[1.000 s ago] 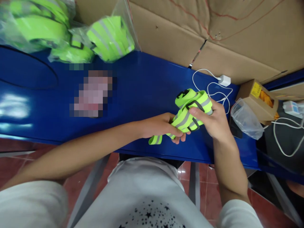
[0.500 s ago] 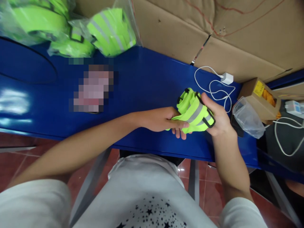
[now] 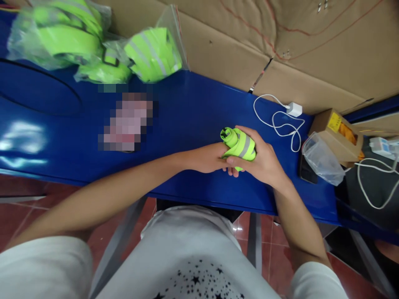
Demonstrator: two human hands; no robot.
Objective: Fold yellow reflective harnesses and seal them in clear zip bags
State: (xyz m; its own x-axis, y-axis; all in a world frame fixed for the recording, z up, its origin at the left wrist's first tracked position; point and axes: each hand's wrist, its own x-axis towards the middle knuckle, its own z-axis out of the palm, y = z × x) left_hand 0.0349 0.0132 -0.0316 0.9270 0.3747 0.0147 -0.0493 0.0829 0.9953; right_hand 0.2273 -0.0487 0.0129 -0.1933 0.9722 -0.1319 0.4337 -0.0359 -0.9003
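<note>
A rolled neon-yellow strap bundle with grey reflective bands [image 3: 245, 146] is held between both hands above the blue table [image 3: 187, 112]. My left hand [image 3: 218, 160] grips its lower left side, with some fingertips showing beneath it. My right hand [image 3: 260, 160] wraps round the right side, its fingers over the top and the thumb along the bottom edge. The coiled end of the roll points up and left. Part of the bundle is hidden by the hands.
Clear bags of neon-yellow bundles [image 3: 152, 54] lie at the back left, near a blurred pinkish object [image 3: 127, 122]. On the right are a white charger with cable [image 3: 294, 109], a clear plastic container [image 3: 322, 158], a cardboard box [image 3: 349, 151] and a dark phone-like object [image 3: 307, 169].
My right hand has moved left and closed round the bundle, which now looks more compact. The black buckle that showed on its right side is no longer visible. The view has shifted slightly.
</note>
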